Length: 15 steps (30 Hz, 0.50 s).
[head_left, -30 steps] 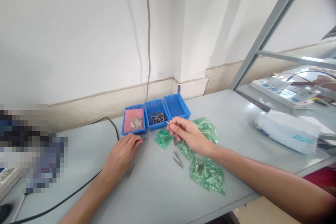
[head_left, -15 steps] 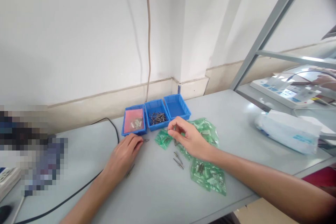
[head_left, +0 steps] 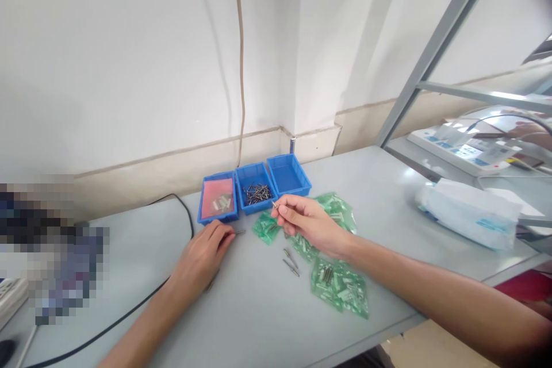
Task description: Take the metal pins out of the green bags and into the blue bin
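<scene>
Now right hand [head_left: 309, 222] pinches pin [head_left: 275, 204]; left hand [head_left: 202, 254] pins another [head_left: 240, 232].

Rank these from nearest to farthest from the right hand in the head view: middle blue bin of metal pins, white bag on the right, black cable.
From the right hand:
1. Middle blue bin, just behind the fingertips.
2. Black cable, off to the left, past the left hand.
3. White bag, far right of the table.

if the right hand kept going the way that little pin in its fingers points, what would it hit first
Probably the middle blue bin holding loose metal pins. The right hand holds its pin tip aimed up-left toward that bin's near wall, though depth is hard to judge.
</scene>
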Motion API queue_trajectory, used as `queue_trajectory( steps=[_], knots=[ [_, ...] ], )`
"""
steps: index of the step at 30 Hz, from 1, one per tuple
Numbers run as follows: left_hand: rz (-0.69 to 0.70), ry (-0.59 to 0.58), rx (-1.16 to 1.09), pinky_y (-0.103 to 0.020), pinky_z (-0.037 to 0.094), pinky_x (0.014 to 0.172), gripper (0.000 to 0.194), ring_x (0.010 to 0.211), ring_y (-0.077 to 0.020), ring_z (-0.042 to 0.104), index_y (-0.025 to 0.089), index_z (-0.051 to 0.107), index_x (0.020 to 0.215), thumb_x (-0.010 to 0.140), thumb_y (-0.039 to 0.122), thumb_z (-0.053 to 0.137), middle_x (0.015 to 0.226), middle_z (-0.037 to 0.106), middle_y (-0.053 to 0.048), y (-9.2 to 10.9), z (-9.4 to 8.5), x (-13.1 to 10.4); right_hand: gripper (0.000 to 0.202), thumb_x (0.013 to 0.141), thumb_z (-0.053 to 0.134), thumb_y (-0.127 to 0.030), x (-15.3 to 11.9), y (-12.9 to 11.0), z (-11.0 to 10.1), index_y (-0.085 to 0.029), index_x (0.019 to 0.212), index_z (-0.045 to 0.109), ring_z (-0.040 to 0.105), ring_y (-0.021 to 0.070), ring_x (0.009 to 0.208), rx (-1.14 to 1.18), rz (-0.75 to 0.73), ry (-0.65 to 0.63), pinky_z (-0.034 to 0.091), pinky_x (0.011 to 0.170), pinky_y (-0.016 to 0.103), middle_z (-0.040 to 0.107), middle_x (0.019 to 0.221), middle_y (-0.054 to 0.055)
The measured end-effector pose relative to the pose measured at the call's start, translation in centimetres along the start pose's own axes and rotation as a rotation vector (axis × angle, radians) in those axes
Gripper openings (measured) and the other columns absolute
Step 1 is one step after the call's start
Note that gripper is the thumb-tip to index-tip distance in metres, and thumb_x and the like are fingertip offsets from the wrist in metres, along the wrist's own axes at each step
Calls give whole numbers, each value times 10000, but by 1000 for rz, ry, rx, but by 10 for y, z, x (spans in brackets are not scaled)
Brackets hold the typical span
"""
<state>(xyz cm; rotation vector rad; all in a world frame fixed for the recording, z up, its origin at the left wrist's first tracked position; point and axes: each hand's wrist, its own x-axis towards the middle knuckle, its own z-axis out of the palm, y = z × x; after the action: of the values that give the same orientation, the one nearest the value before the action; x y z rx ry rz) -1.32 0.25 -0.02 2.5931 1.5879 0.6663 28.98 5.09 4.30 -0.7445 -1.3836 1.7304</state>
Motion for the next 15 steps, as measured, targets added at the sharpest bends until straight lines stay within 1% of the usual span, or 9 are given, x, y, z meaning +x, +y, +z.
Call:
queue_trajectory(
  steps=[2,5,10,15],
  knots=[
    [-7,-2,-5,-316,480,799,230,885,-187,643,233,602,1104,1146,380,431,1050,637,-25,1,0,0,333,1001,703,-513,0,0,0,-182,983,671,475,83,628,4,4,4,370,621,254,654,960,22],
    [-30,-44,-35,-313,478,776,240,884,-189,638,232,592,1091,1143,389,419,1043,633,-25,3,-2,0,316,1000,706,-507,0,-1,2,-195,1019,660,487,83,623,-49,-14,7,385,626,258,647,964,14],
    [-56,-114,-94,-312,487,770,251,880,-193,635,237,594,1092,1141,383,395,1031,626,-23,6,-6,1,323,1001,694,-513,-3,-2,5,-194,985,646,532,109,658,-170,-46,-28,408,644,272,637,927,11],
    [-51,-108,-117,-301,489,756,237,867,-191,649,238,611,1080,1126,375,422,1012,630,-19,6,-6,2,315,970,737,-499,-3,-2,5,-201,965,633,514,115,671,-188,-36,-27,401,629,265,592,876,-9]
  ],
)
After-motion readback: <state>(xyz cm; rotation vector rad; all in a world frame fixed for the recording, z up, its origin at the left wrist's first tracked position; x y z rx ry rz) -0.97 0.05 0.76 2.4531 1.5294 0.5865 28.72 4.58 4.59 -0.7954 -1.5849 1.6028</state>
